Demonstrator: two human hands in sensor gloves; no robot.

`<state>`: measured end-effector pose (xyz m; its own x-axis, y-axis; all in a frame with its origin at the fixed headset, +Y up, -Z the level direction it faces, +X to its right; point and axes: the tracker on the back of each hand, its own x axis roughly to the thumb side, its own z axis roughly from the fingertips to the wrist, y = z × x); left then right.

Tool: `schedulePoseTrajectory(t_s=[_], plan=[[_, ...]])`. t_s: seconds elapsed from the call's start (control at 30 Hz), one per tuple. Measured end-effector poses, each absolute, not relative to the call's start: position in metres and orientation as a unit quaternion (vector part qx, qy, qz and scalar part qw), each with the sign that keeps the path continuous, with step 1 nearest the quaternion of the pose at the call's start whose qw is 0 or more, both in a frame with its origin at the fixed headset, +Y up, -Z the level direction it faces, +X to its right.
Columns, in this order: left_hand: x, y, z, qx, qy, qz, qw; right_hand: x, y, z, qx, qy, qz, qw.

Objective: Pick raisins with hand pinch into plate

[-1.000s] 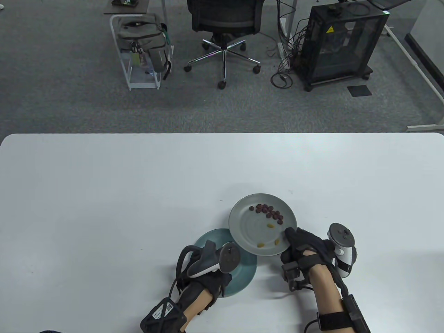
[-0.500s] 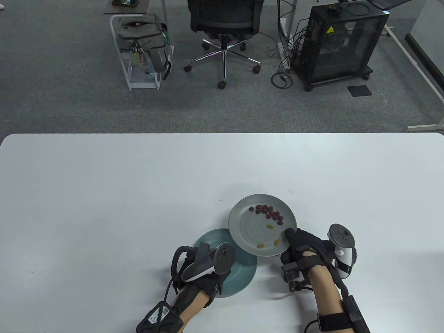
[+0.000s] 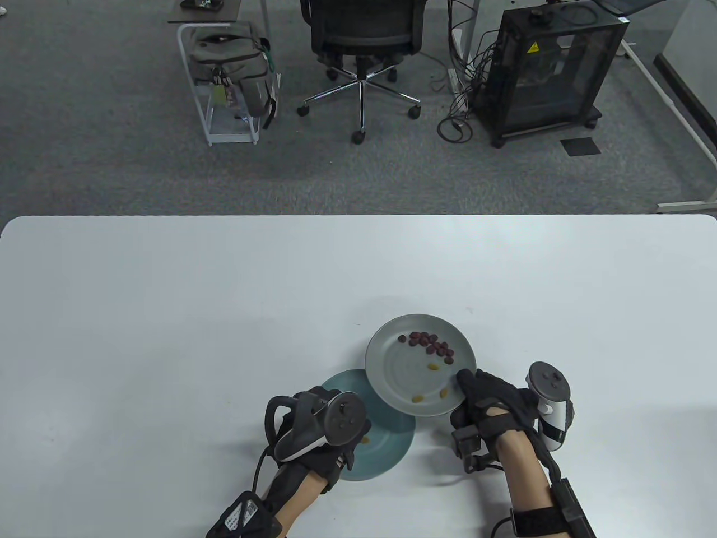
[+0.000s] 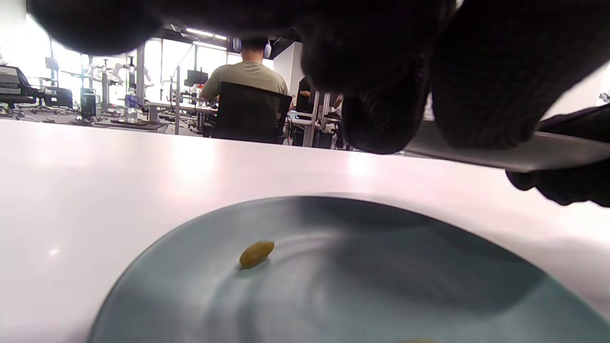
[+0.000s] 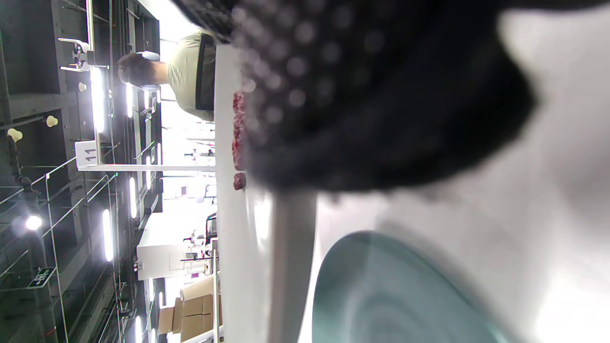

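A grey plate (image 3: 400, 372) carries several dark red raisins (image 3: 428, 342) and three yellow raisins (image 3: 433, 367). My right hand (image 3: 469, 392) grips its near right rim and holds it tilted, overlapping a teal plate (image 3: 386, 443) below. In the right wrist view the grey plate (image 5: 293, 267) shows edge-on above the teal plate (image 5: 405, 295). My left hand (image 3: 343, 443) hovers over the teal plate's left part. One yellow raisin (image 3: 365, 440) lies on the teal plate, also seen in the left wrist view (image 4: 256, 253) below my fingers (image 4: 386, 119), which hold nothing.
The white table (image 3: 168, 314) stretches far to the left and back. Beyond its far edge stand an office chair (image 3: 361, 33), a rack with a backpack (image 3: 229, 61) and a black cabinet (image 3: 552, 67).
My left hand has drawn back left and toward me, uncovering a yellow raisin on the teal plate. The grey plate in my right hand has shifted slightly left.
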<state>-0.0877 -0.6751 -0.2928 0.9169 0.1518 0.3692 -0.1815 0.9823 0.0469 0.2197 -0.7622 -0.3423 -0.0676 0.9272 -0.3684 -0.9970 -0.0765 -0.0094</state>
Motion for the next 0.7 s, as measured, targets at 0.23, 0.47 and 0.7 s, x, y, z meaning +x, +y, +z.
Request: schedulePoseTrajectory(t_s=[0.23,0.47,0.7], plan=[[-0.09,-0.667,-0.289,0.065,-0.185,0.103,0.975,0.216,-0.763,-0.342,-0.136,0.128,0.724,0.664],[-0.093,-0.665,-0.288,0.071,-0.179,0.107,0.975,0.209,-0.762,-0.341,-0.127,0.133,0.732,0.656],[-0.093,-0.666,-0.288,0.078,-0.178,0.112,0.975,0.196,-0.761,-0.338,-0.112,0.145,0.742,0.645]])
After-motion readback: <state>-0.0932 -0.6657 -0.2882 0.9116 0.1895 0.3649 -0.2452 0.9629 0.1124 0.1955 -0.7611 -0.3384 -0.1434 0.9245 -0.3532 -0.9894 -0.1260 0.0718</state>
